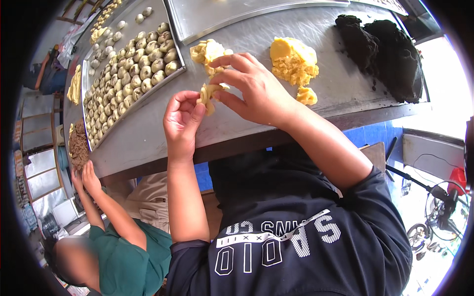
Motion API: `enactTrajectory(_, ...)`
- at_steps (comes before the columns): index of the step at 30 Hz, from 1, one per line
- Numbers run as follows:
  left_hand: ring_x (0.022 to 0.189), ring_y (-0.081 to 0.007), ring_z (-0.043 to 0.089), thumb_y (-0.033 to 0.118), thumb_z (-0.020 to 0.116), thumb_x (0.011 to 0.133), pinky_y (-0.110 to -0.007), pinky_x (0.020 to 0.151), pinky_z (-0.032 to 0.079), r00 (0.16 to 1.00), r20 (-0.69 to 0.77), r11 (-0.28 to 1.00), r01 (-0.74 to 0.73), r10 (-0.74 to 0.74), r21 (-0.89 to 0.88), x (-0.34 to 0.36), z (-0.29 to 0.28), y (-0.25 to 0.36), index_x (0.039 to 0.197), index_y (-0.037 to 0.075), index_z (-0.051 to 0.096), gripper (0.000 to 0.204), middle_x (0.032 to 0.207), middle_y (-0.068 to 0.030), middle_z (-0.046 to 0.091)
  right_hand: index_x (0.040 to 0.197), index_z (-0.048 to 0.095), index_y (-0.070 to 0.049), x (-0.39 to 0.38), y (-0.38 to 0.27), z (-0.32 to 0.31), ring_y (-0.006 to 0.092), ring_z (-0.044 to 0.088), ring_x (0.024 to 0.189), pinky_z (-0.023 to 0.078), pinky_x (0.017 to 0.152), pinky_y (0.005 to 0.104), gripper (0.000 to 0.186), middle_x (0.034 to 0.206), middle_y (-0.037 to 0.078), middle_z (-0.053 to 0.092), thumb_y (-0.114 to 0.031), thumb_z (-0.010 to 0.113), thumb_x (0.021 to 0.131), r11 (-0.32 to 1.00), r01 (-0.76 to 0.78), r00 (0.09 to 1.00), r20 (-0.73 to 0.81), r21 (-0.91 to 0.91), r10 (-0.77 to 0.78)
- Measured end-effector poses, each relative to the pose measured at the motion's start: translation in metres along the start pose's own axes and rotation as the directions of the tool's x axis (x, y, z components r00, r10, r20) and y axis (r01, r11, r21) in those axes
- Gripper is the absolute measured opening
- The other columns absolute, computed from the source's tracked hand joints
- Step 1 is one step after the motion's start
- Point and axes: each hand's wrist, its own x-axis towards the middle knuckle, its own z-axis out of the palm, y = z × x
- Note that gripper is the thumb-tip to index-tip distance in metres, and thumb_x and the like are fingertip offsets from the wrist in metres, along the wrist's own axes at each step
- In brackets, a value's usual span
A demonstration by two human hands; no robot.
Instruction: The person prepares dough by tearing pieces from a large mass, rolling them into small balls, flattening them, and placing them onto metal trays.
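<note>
A small, flattened piece of pale yellow dough (207, 98) is held up over the metal table between my hands. My left hand (182, 121) pinches its lower left side between thumb and fingers. On the upper right side, my right hand (256, 91) grips the same piece with thumb and index finger, its other fingers curved above. Just beyond them lies a heap of small dough pieces (201, 52), partly behind my right fingers. To the right of my right hand sit a crumbly yellow dough lump (294, 56) and a smaller chunk (306, 95).
A metal tray (178, 66) at left carries rows of round, dark-and-pale dough balls. Another tray (217, 27) stands at the far side. Black dough (395, 59) lies far right. At left, a co-worker in green (131, 246) touches a brown mass (79, 143).
</note>
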Motion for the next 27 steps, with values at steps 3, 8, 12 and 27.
enactTrajectory(3, 0.107, -0.0095, 0.072, 0.012, 0.081, 0.11, -0.027, 0.099, 0.056, 1.0, 0.008, 0.999, -0.021, 0.02, 0.038, 0.001, 0.003, 0.0, 0.135, 0.0, 0.073, 0.028, 0.119, -0.0048, 0.079, 0.12, 0.078, -0.01, -0.002, -0.002, -0.002, 0.0397, 0.065, 0.136, 0.057, 0.113, 0.0518, 0.025, 0.148, 0.012, 0.07, -0.018, 0.087, 0.098, 1.0, 0.003, 1.0, 0.021, 0.023, -0.004)
enactTrajectory(8, 0.11, -0.0127, 0.074, 0.015, 0.075, 0.115, -0.03, 0.1, 0.058, 0.999, -0.035, 1.0, -0.005, 0.005, 0.009, 0.004, -0.007, -0.008, 0.139, 0.0, 0.072, 0.028, 0.121, -0.0076, 0.08, 0.121, 0.077, -0.008, 0.0, -0.004, -0.001, 0.0387, 0.067, 0.134, 0.057, 0.111, 0.051, 0.024, 0.145, 0.012, 0.072, -0.017, 0.085, 0.1, 0.998, 0.012, 0.999, -0.034, 0.063, -0.01)
enactTrajectory(12, 0.115, -0.0188, 0.075, 0.017, 0.069, 0.119, -0.035, 0.101, 0.061, 0.998, -0.058, 0.972, 0.003, -0.017, -0.236, 0.007, -0.011, -0.005, 0.138, 0.001, 0.073, 0.025, 0.124, -0.0116, 0.08, 0.124, 0.076, -0.006, -0.001, 0.001, -0.003, 0.0378, 0.069, 0.131, 0.057, 0.11, 0.0494, 0.029, 0.14, 0.012, 0.074, -0.019, 0.087, 0.1, 0.997, -0.067, 0.99, -0.121, 0.049, 0.073)
enactTrajectory(27, 0.103, -0.0161, 0.076, 0.009, 0.081, 0.11, -0.032, 0.093, 0.063, 0.989, -0.14, 0.982, 0.027, -0.054, -0.185, 0.008, -0.008, -0.005, 0.138, 0.001, 0.071, 0.031, 0.114, -0.0089, 0.079, 0.108, 0.083, -0.009, 0.0, -0.005, 0.004, 0.0387, 0.06, 0.145, 0.052, 0.117, 0.0537, 0.025, 0.148, 0.012, 0.069, -0.026, 0.092, 0.092, 0.982, 0.043, 0.988, -0.138, -0.185, -0.069)
